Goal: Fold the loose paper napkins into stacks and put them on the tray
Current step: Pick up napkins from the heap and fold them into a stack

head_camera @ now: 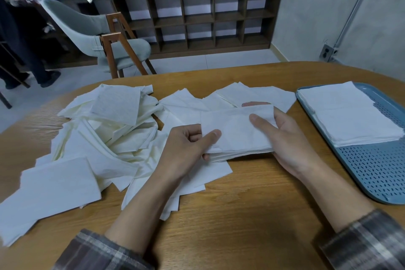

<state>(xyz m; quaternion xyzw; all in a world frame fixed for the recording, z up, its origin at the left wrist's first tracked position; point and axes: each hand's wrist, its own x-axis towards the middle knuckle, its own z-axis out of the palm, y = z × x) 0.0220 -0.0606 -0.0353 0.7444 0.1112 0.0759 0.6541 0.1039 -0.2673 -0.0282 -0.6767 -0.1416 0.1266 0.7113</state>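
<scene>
A: Why does each hand take one end of the folded stack [236, 133]?

B: Left hand [188, 144] and right hand [282, 138] pinch it, thumbs on top, fingers [254, 105] curled under, probably squaring its edges over the tabletop [252, 215].

A: And the rest?

B: A finished stack [350, 114] lies on the tray [372, 173], right; loose napkins [109, 129] heap left.

Dim, soft indoor light; wide-angle bending and blur at edges.
</scene>
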